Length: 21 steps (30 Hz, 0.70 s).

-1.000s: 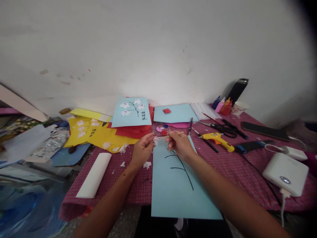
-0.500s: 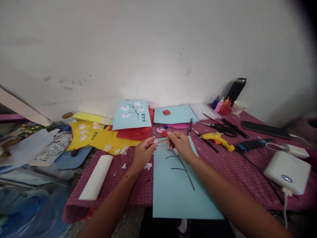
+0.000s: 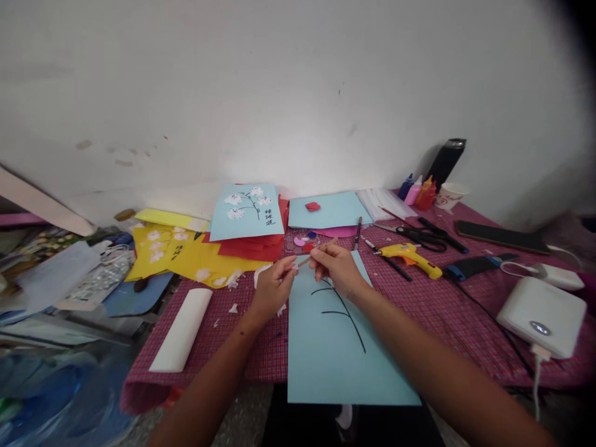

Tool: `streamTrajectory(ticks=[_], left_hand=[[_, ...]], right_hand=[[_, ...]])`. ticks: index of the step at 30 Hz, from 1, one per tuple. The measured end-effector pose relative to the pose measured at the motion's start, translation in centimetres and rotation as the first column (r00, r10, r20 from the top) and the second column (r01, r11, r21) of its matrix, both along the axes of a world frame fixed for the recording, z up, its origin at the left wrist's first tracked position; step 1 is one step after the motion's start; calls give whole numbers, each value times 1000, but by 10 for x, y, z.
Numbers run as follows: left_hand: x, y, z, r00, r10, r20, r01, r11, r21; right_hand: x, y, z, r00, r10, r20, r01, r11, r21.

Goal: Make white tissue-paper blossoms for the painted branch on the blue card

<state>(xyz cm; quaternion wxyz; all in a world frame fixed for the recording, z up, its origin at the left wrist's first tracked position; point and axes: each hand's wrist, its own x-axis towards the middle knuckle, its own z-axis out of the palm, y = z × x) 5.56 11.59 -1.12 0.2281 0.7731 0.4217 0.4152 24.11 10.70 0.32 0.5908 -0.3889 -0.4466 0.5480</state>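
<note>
Above the top of a light blue sheet [image 3: 344, 379], my two hands meet almost fingertip to fingertip. My right hand [image 3: 339, 270] pinches a thin brown stick [image 3: 303, 262], its tip reaching the fingers of my left hand [image 3: 272, 288]. Those left fingers are pinched on a small piece of white paper [image 3: 295, 267], mostly hidden. A black branch [image 3: 351, 326] with side twigs is drawn on the blue sheet. White paper scraps [image 3: 233, 308] lie on the checked cloth near my left wrist.
Behind lies a blue card with white flowers [image 3: 235, 213] on red paper. Yellow sheets [image 3: 205, 259] and a white paper roll [image 3: 182, 332] are at left. Rightward are a yellow glue gun [image 3: 410, 256], scissors [image 3: 419, 236], paint bottles [image 3: 413, 191] and a white power bank [image 3: 542, 316].
The stick has turned in my right fingers, and its rear end now shows above them. Both hands stay in nearly the same place; the view has shifted slightly.
</note>
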Motion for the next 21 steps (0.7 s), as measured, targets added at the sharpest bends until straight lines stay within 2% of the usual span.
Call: streamTrajectory(ticks=[3, 6, 12, 18, 21], left_hand=[[1, 1, 0, 995, -49, 92, 61, 990, -128], [2, -2, 5, 994, -69, 90, 80, 988, -129], [5, -6, 8, 987, -78, 142, 100, 983, -157], [5, 0, 1, 926, -54, 373, 189, 923, -335], [5, 1, -1, 906, -23, 423, 202, 901, -383]], right_hand=[[0, 0, -1, 992, -44, 122, 37, 998, 59], [-1, 0, -1, 978, -87, 190, 68, 992, 105], [-2, 1, -1, 992, -55, 110, 49, 997, 52], [-1, 2, -3, 992, -54, 111, 50, 998, 36], [-1, 0, -2, 993, -36, 117, 30, 998, 59]])
